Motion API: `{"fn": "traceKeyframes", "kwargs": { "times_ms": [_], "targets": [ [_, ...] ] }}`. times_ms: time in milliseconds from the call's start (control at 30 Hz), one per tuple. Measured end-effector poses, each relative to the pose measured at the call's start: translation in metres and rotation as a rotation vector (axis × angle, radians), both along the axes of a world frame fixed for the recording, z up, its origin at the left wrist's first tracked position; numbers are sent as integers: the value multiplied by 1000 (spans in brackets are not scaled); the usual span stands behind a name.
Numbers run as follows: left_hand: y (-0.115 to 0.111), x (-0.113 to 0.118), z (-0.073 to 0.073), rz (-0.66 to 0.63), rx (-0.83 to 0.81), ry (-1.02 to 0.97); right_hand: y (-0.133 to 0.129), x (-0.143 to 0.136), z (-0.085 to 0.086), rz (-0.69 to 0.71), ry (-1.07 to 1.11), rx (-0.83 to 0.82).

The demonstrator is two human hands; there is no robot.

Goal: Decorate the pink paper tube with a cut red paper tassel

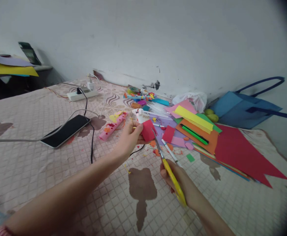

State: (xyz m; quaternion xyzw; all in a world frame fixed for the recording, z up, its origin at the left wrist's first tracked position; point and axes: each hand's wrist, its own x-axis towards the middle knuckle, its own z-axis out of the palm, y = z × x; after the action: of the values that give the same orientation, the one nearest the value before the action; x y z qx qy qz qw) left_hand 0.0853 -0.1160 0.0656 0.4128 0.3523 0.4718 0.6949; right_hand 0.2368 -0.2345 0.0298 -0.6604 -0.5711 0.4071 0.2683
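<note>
The left hand (130, 136) has its grip clasped on a small, flat, red paper piece (147, 131), the thumb on the near face and the other fingers behind. To cut cleanly, this grip should pinch firmly without bending the paper, keep its fingertips back from the blades, and turn the piece to meet them. The right hand (177, 176) has its grip wrapped round a pair of yellow-handled scissors with slim metal blades (171, 177), aimed away at the paper's right edge. Whether the blades have paper between them is too small to tell. This grip would do best to hold the blades square to the sheet and make slow, steady strokes.

Well left of the left grip lies a black, flat, rectangular phone (68, 132); nearer, just left and a little beyond, a pink paper tube with red dots and coloured trimmings (113, 127). The held piece juts out from the left grip's right side, ahead and to the left of the right grip. Beyond the right grip is a loose red paper rectangle (168, 134). Farther right of it, a slim green-and-black tool (194, 135) lies on an orange sheet (213, 146).
</note>
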Motion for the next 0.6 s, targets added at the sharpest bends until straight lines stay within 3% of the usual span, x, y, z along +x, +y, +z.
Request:
{"fn": "traceKeyframes", "kwargs": {
  "times_ms": [133,300,600],
  "targets": [
    [2,0,-2,-3,-4,-13,0,0,0,-24,30,-8],
    [1,0,-3,-25,-13,-1,-3,2,2,75,36,23],
    [0,0,-1,-17,-16,-16,-3,1,0,93,19,76]
  ]
}}
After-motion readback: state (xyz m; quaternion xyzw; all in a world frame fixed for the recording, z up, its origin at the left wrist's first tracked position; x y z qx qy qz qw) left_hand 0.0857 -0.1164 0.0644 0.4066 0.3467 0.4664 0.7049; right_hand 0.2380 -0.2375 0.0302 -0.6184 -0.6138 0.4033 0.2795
